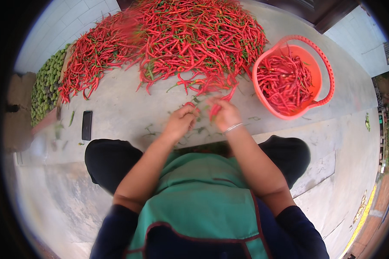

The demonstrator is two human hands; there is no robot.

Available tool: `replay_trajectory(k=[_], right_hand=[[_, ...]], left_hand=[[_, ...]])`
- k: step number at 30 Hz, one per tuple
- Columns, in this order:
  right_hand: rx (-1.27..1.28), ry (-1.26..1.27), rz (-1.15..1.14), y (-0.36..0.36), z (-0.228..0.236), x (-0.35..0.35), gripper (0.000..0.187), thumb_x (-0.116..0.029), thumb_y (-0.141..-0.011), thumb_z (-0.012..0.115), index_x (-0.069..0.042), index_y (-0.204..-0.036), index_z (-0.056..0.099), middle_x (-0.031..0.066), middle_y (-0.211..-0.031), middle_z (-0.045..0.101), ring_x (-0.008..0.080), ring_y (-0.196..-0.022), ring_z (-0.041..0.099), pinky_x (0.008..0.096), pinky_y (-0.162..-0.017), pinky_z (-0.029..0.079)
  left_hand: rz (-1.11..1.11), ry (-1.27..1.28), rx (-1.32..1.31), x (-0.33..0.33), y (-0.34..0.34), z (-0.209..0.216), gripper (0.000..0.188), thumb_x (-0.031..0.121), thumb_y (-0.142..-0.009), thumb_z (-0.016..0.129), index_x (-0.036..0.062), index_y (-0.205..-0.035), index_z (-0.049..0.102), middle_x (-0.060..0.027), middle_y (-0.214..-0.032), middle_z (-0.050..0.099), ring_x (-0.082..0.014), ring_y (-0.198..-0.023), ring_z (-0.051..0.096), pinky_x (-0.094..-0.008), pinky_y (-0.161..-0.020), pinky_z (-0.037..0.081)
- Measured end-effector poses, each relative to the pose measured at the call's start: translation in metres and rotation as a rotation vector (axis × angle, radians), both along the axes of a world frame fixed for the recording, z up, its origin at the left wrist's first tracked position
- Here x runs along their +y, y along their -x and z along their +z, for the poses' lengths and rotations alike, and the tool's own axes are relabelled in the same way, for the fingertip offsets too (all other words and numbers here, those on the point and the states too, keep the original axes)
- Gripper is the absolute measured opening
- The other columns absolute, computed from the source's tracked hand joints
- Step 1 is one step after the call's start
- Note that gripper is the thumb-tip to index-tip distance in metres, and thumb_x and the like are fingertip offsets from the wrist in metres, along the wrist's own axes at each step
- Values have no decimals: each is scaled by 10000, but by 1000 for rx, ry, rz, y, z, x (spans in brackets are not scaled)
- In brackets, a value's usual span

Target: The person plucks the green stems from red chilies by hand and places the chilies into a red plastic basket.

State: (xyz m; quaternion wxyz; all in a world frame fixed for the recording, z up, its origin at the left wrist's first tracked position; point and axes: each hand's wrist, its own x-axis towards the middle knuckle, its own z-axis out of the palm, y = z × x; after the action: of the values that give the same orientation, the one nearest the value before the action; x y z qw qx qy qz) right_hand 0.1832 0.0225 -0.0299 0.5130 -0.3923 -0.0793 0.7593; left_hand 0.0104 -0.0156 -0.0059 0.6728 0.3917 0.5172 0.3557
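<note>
— What were the hands doing?

— Both were working at the near edge of the big pile of red chillies (190, 39), which filled the concrete ledge (125, 108) from about ten o'clock to one o'clock. The right hand (226, 114) was pinched around a red chilli (213, 110) that hung down between thumb and fingers; a silver bangle (233, 127) sat on that wrist.

— And the left?

— The left hand (181, 121) was curled in a loose fist just beside the right, close to touching it. I could not tell what, if anything, it gripped. Torn green stems (194, 129) lay scattered on the ledge under and around both hands.

— Anything off to the sides?

— At two o'clock stood an orange plastic basket (328, 69) with a hoop handle, partly filled with red chillies, well apart from the hands. At nine o'clock a black phone (87, 125) lay flat on the ledge. Farther out, around ten o'clock, a heap of green fruits (47, 86) ran along the pile's left end.
</note>
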Motion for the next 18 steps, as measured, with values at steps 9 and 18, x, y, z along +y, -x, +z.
replay_trajectory(k=[9,18], right_hand=[[-97,24,-101,26,1,-22,54,-60,-870,499,-64,-921,517,107,-933,601,218,-864,583,317,-600,457],[-406,85,283,-16,-37,7,100,-133,-869,517,-71,-942,546,58,-770,578,183,-655,575,335,-608,493]], left_hand=[[-174,-681,798,-14,-27,-4,169,159,-757,631,23,-845,579,-127,-729,559,-305,-655,542,-388,-604,442],[-354,-667,483,-8,-17,-17,138,117,-785,591,32,-892,571,-156,-846,576,-334,-805,555,-397,-711,449]])
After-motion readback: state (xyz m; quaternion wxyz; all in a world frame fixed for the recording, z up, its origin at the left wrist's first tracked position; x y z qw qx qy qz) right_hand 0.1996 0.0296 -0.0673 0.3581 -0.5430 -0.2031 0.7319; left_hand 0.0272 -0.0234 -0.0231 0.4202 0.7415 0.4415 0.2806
